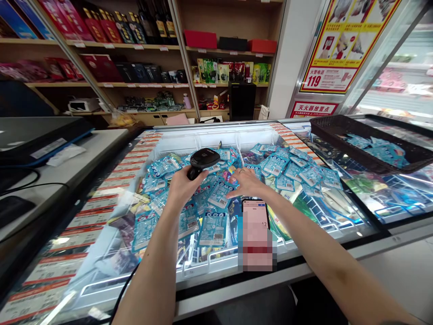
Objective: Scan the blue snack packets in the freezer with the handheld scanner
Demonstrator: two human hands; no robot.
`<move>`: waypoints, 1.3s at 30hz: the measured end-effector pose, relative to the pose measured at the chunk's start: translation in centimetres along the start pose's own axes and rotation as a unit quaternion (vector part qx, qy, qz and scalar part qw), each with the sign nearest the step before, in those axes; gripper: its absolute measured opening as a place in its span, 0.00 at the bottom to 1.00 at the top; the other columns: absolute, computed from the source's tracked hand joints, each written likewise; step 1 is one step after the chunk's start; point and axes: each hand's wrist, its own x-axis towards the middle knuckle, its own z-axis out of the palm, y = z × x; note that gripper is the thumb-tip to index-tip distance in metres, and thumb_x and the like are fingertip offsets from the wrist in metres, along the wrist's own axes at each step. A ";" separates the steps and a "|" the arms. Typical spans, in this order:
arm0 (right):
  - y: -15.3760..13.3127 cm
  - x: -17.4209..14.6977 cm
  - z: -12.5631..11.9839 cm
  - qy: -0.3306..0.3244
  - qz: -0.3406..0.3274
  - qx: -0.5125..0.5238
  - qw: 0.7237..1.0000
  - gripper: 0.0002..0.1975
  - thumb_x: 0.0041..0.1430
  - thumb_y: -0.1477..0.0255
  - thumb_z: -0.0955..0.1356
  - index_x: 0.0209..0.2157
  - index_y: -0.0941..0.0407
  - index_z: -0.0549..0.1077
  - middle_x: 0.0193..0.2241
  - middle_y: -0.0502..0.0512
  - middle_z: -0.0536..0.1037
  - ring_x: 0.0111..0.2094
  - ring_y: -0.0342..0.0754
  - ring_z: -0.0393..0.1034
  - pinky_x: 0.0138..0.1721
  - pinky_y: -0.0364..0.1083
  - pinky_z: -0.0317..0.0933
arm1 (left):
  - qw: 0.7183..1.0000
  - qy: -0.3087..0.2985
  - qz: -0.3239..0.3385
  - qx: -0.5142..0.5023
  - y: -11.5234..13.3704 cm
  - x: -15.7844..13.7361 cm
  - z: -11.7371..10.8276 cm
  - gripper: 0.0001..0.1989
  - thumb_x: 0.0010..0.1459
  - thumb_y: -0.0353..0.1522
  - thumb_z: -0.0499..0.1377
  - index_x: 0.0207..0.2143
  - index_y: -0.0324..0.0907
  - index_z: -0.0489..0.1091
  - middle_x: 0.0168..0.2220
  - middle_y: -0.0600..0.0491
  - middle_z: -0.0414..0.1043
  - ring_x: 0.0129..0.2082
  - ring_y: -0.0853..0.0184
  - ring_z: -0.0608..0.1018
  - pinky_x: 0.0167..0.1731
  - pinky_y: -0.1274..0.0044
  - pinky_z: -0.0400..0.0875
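Observation:
My left hand (pixel 181 185) is wrapped round the handle of a black handheld barcode scanner (pixel 204 158), its head raised above a spread of blue packets. To the right, my right hand (pixel 249 183) reaches over the packets with fingers apart, a ring on one finger. Below its thumb lies a blue packet (pixel 220 195) with a barcode; whether the fingertips touch it I cannot tell. Closer to me, another blue packet (pixel 213 228) lies flat, barcode up. A smartphone (pixel 256 234) with a lit, partly blurred screen rests at the near edge, under my right wrist.
The packets lie on a glass-topped chest freezer (pixel 199 280) with price labels (pixel 98 205) along its left side. A dark brown basket (pixel 368 164) with more blue packets stands at right. At left is a counter (pixel 111 135) with equipment. Shelves (pixel 169 47) of goods stand behind.

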 end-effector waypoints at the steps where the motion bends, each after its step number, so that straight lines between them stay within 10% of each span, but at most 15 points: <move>1: 0.1 0.0 0.0 -0.002 0.005 0.004 1.000 0.28 0.38 0.47 0.73 0.35 0.54 0.73 0.40 0.59 0.71 0.47 0.60 0.62 0.47 0.55 0.53 | 1.000 0.002 -0.001 -0.002 0.0 0.0 0.0 0.23 0.49 0.51 0.56 0.33 0.40 0.71 0.19 0.53 0.70 0.20 0.65 0.71 0.21 0.78 0.60; 6: 1.5 -0.3 -0.6 0.051 0.042 0.154 0.986 0.22 0.44 0.55 0.73 0.36 0.54 0.69 0.33 0.53 0.72 0.35 0.51 0.67 0.40 0.51 0.60 | 0.999 0.003 -0.005 -0.036 0.3 -0.3 0.0 0.22 0.49 0.50 0.57 0.33 0.40 0.70 0.19 0.53 0.70 0.20 0.65 0.72 0.20 0.78 0.61; 16: 5.2 -1.0 -0.6 0.248 0.152 0.466 0.836 0.20 0.47 0.58 0.72 0.38 0.53 0.66 0.15 0.42 0.65 0.15 0.44 0.63 0.17 0.42 0.57 | 0.993 -0.066 -0.001 -0.100 2.3 -1.4 -0.4 0.21 0.48 0.49 0.59 0.31 0.39 0.69 0.19 0.55 0.69 0.19 0.67 0.72 0.19 0.78 0.62; 39: 5.0 -1.1 -0.5 0.281 0.169 0.508 0.796 0.22 0.47 0.55 0.71 0.38 0.54 0.65 0.13 0.43 0.69 0.11 0.39 0.56 0.12 0.39 0.45 | 0.987 -0.147 0.018 -0.062 2.8 -1.7 -0.2 0.23 0.47 0.50 0.60 0.34 0.40 0.72 0.16 0.56 0.69 0.18 0.66 0.72 0.18 0.78 0.60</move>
